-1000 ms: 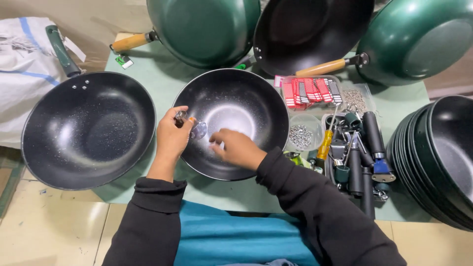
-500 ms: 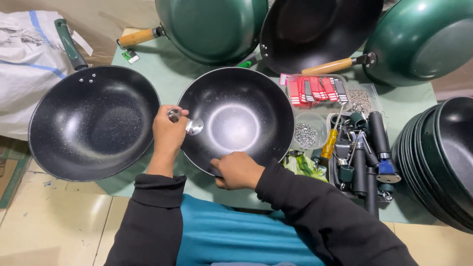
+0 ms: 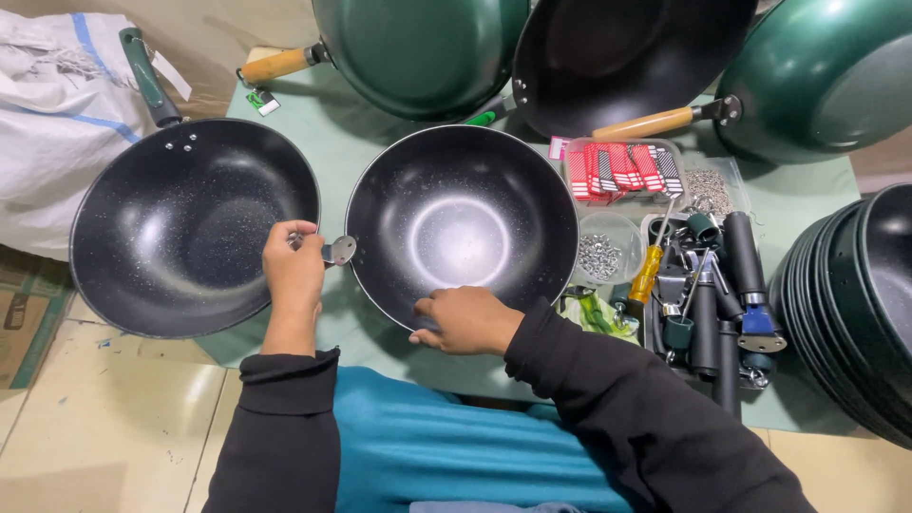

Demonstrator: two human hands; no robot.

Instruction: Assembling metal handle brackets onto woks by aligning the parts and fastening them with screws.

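view: head camera, looking straight down on a green-covered table (image 3: 380, 152).
centre wok (image 3: 463, 225): black, speckled inside, no handle fitted, lies bowl-up on the table in front of the person.
left hand (image 3: 294, 271): fingers pinched on a small metal bracket (image 3: 337, 250), held against the centre wok's left rim; the hand sits in the gap between the two black woks.
right hand (image 3: 467, 319): curled over the near rim of the centre wok, fingers gripping the edge, thumb side toward the bowl.
left wok (image 3: 185, 228): same black speckled kind, with a dark green handle (image 3: 144, 78) at its upper left; lies just beside the left hand, rim close to the knuckles, partly over the table edge.
back row: three woks propped on edge, green outsides showing on two, black inside showing on the middle one (image 3: 617, 52); two have wooden handles (image 3: 655, 122).
right stack (image 3: 855, 304): nested black woks at the table's right edge.
parts area: tray of red-and-white packets (image 3: 622, 169), a clear cup of small screws (image 3: 601, 255), a yellow-handled screwdriver (image 3: 648, 271), black handles (image 3: 736, 252) with green caps lying in a pile.
off table: white sack (image 3: 57, 114) at upper left, tiled floor (image 3: 114, 418) below.
clothing: black sleeves, teal garment (image 3: 427, 446) over the lap.
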